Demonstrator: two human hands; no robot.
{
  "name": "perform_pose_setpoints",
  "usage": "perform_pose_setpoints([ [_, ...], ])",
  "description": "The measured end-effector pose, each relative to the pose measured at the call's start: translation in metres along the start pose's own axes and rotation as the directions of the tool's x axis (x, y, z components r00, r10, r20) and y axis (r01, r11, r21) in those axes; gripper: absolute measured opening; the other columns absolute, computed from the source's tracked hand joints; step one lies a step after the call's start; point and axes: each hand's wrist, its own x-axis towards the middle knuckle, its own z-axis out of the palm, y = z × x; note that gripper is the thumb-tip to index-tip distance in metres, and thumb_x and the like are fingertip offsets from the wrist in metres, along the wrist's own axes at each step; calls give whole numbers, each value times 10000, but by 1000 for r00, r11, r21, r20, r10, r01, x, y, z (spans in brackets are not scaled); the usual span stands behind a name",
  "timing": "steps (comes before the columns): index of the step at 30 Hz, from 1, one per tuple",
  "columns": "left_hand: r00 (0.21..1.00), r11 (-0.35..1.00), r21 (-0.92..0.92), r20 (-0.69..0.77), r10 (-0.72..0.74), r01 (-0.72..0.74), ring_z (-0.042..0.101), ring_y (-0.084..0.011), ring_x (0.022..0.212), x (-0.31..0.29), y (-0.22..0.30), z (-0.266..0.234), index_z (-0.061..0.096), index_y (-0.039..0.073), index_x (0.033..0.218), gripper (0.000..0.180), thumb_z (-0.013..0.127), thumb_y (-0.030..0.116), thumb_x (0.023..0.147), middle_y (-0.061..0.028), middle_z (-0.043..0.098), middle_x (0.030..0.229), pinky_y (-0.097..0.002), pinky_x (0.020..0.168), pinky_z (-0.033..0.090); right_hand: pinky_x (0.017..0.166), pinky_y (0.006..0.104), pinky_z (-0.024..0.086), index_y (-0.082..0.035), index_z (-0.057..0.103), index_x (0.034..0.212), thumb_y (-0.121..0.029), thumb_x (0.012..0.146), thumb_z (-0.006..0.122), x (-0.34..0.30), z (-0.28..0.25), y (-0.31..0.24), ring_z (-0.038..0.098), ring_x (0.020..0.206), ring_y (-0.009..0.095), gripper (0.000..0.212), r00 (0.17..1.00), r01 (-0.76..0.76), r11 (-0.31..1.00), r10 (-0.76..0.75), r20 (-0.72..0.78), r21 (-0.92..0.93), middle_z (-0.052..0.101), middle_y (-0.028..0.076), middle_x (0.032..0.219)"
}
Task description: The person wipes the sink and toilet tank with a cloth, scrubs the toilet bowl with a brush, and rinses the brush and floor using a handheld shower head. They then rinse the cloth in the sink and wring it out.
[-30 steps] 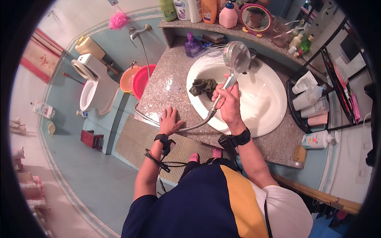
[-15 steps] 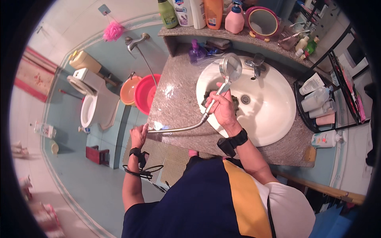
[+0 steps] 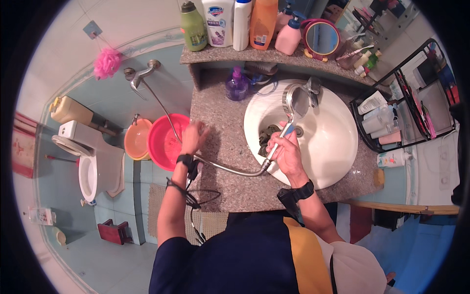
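Observation:
My right hand [image 3: 287, 153] is wrapped round the handle of a silver hand shower [image 3: 296, 104]. Its round head points up over the white oval washbasin [image 3: 342, 161], near the faucet [image 3: 313, 90]. From the handle a metal shower hose [image 3: 230, 170] curves left over the counter and passes by my left wrist. My left hand [image 3: 194, 137], slightly blurred, hovers at the counter's left edge beside the red basin [image 3: 159, 147]; its fingers look apart, with nothing seen in them. A dark crumpled cloth [image 3: 268, 136] lies in the washbasin, partly behind my right hand.
Along the stone shelf [image 3: 220, 55] stand several bottles and a round mirror [image 3: 321, 38]. Below it is a purple pump bottle [image 3: 237, 85]. A black rack [image 3: 364, 130] holds bottles at right. The wall mixer [image 3: 142, 76], orange basin [image 3: 138, 139], toilet [image 3: 88, 171] and red stool [image 3: 113, 231] are at left.
My left hand has let go of the hose and moved up and right to the counter's edge. My right hand, with the hand shower, has shifted slightly right and down. The view has moved.

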Motion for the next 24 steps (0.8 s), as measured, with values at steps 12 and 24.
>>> perform_pose_setpoints([
  [12, 942, 978, -177, -332, 44, -108, 461, -376, 1120, 153, 92, 69, 477, 7, 1246, 655, 737, 235, 690, -203, 498, 1219, -412, 964, 376, 667, 307, 464, -88, 338, 1243, -38, 809, 534, 40, 2, 2, 528, 703, 166, 480, 984, 28, 1000, -25, 179, -10, 509, 72, 812],
  [24, 884, 993, -112, -460, -76, 27, 583, -334, 945, 166, 74, 63, 611, 62, 1078, 437, 670, 348, 752, -153, 606, 1051, -414, 817, 453, 644, 298, 464, -92, 340, 1251, -34, 808, 533, 44, -22, 11, 544, 682, 162, 487, 984, -132, 990, 137, 115, -52, 519, 69, 822],
])
